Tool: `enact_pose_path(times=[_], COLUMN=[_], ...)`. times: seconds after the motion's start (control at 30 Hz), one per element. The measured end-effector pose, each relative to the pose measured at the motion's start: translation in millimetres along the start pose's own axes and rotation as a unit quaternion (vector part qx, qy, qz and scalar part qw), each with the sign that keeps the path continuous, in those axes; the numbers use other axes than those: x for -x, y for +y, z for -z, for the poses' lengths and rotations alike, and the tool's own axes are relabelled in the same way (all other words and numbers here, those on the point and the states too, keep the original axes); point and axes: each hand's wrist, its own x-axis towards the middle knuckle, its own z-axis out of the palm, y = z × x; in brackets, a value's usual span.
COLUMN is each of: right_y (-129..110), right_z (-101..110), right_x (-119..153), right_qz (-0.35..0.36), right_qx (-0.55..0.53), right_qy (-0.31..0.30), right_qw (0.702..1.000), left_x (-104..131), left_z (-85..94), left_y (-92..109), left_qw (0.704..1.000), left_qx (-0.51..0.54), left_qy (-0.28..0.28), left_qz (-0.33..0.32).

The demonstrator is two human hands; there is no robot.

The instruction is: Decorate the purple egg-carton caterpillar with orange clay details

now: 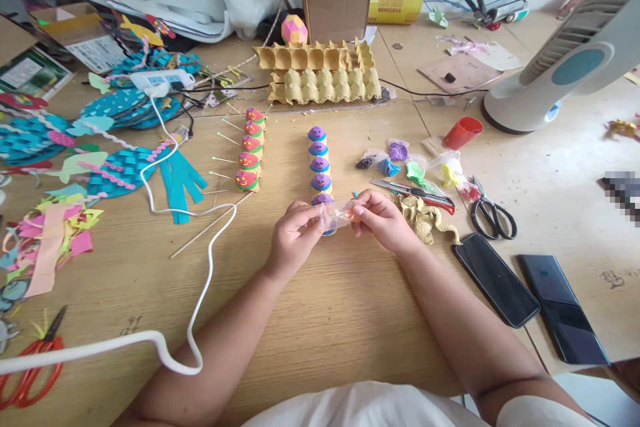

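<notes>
Holds a small clear plastic bag point(334, 214) at the center of the frame, stretched between both hands. Grips its left end between thumb and fingers of the left hand point(296, 237), and its right end, with a bit of orange showing, between thumb and fingers of the right hand point(384, 216). Overlaps, in this view, the near end of the purple-and-blue caterpillar point(320, 165), lined up just beyond the fingers.

To the left of center, farther from the hands, a red-and-green caterpillar point(250, 161) with green-tipped sticks. Just beside the right hand, a utility knife point(425, 196) and torn carton scraps point(419, 220); beyond these, small bags of colored material point(397, 150) and a red cup point(463, 133). Right of center, black-handled scissors point(493, 217), then a dark phone point(495, 278) in the lower right. Across the upper center, egg cartons point(327, 85).
</notes>
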Motion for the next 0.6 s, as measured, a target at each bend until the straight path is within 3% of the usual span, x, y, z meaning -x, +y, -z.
enact_pose_path(times=[0.37, 0.5, 0.6], right_y=[1.4, 1.0, 0.6], right_z=[4.3, 4.5, 3.8], right_x=[-3.8, -3.4, -2.2], right_qz=[-0.029, -0.035, -0.027], right_qx=[-0.052, -0.029, -0.005], right_qy=[-0.018, -0.042, -0.026], right_qw=[0.998, 0.998, 0.999], left_x=[-4.1, -4.4, -4.0], left_z=[-1.5, -0.8, -0.7], left_y=[4.5, 4.9, 5.6], left_qw=[0.998, 0.998, 0.998], left_qx=[-0.045, -0.032, -0.041], left_qy=[0.011, 0.014, 0.009], left_qz=[-0.053, -0.056, -0.046])
